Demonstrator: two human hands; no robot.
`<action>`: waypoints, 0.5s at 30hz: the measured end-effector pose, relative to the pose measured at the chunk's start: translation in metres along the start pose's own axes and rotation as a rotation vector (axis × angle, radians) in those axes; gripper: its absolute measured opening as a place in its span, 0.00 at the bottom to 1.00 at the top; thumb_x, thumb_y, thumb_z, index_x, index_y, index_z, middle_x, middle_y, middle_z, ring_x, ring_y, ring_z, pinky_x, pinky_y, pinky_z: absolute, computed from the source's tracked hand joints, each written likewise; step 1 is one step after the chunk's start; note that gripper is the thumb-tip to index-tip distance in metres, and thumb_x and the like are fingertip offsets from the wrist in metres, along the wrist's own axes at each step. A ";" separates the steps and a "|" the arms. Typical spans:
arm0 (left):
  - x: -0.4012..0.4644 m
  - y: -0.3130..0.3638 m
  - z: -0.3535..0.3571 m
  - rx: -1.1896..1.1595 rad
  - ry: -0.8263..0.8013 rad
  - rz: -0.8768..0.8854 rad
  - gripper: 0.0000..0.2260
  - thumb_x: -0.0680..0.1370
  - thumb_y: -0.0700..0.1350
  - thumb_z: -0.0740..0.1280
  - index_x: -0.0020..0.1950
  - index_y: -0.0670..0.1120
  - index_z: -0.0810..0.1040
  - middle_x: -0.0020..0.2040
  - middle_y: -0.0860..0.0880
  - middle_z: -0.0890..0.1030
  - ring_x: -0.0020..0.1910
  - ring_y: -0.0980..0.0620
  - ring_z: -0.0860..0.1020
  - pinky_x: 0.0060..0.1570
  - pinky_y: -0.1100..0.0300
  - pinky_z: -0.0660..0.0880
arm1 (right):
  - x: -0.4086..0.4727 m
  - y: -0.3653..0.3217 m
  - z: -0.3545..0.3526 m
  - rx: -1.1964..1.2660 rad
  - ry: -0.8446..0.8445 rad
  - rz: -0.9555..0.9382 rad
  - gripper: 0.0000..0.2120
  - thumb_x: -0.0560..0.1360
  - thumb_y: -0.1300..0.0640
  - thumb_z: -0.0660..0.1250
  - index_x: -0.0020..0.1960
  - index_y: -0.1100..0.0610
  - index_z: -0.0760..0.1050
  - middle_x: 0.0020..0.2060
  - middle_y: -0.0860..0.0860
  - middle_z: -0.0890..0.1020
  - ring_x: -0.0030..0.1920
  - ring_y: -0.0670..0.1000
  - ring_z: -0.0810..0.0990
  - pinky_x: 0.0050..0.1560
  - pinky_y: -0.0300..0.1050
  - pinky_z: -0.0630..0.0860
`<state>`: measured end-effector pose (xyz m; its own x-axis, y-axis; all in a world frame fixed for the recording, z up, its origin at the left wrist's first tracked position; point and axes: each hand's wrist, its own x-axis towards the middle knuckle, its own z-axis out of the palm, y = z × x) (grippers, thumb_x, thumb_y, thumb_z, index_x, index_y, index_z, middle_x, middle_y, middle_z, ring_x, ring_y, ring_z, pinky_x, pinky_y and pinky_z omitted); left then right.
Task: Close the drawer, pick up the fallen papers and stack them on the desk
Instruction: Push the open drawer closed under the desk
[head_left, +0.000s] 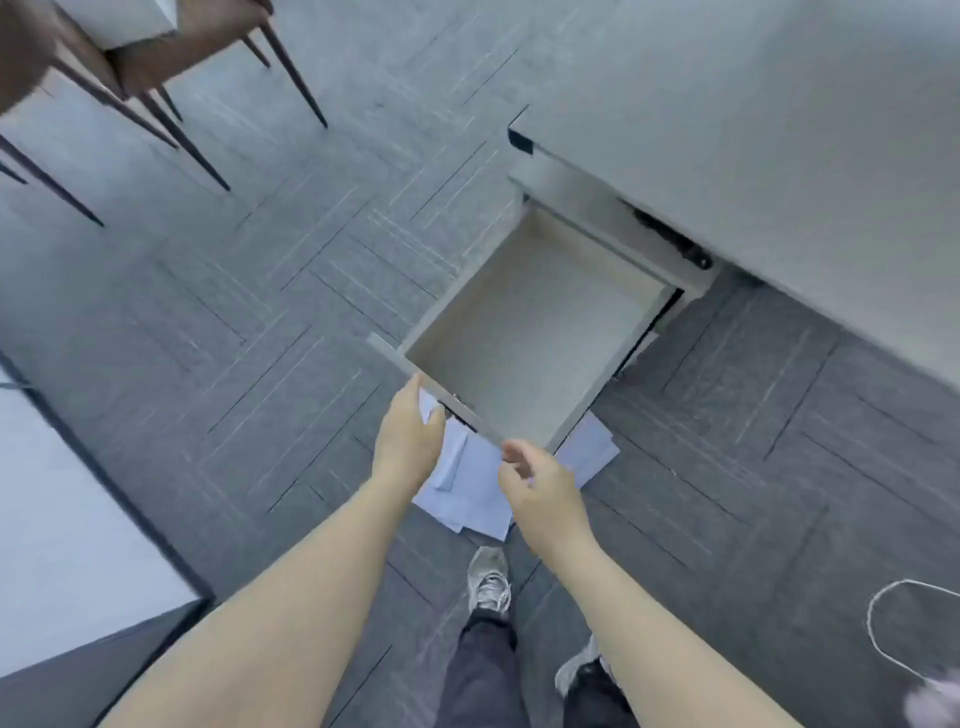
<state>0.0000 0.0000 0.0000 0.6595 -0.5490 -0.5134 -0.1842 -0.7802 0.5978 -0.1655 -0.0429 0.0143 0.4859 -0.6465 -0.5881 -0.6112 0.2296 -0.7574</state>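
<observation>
Floor (218, 291): grey carpet tiles with thin line patterns, filling most of the view.
Desk (779, 130): pale grey top, upper right, with the drawer reaching out from beneath its edge.
Drawer (535, 332): pulled fully open, beige interior with nothing visible inside; its grey front panel runs diagonally at the near end.
Chair (156, 57): brown, dark tapered legs, upper left, well apart from the desk.
Papers (467, 493): several pale blue-white sheets lying overlapped on the carpet under and just in front of the drawer front (1 corner shows to the right of the drawer).
Left hand (408, 436): fingers curled at the drawer front's edge, touching it; whether they actually grip it cannot be told.
Right hand (540, 486): loosely half open, fingers bent, holding nothing, just beside the drawer front's near corner.
Shoes (488, 577): 2 light sneakers below dark trousers, on the carpet near the papers.
</observation>
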 end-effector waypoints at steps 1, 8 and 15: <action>0.004 -0.001 0.002 -0.048 -0.011 -0.047 0.23 0.79 0.47 0.57 0.75 0.50 0.63 0.74 0.50 0.68 0.71 0.49 0.68 0.67 0.52 0.67 | 0.002 0.003 0.008 0.108 -0.005 0.083 0.16 0.78 0.54 0.60 0.64 0.53 0.75 0.52 0.41 0.79 0.57 0.47 0.77 0.55 0.42 0.73; 0.044 -0.032 0.016 -0.198 -0.169 -0.173 0.14 0.77 0.41 0.58 0.57 0.48 0.80 0.52 0.49 0.82 0.52 0.47 0.75 0.48 0.58 0.70 | 0.034 0.029 0.072 0.882 0.103 0.574 0.22 0.79 0.58 0.61 0.71 0.45 0.63 0.55 0.50 0.77 0.57 0.55 0.80 0.55 0.52 0.78; 0.067 -0.029 0.035 -0.189 -0.050 -0.199 0.11 0.74 0.41 0.66 0.54 0.46 0.82 0.45 0.52 0.81 0.46 0.51 0.77 0.45 0.62 0.69 | 0.057 0.036 0.057 1.041 0.329 0.581 0.11 0.80 0.61 0.59 0.60 0.57 0.73 0.62 0.55 0.79 0.58 0.57 0.80 0.50 0.51 0.79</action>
<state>0.0244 -0.0246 -0.0736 0.6314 -0.4087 -0.6590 0.0876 -0.8068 0.5843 -0.1238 -0.0306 -0.0625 0.0369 -0.3728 -0.9272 0.1774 0.9155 -0.3611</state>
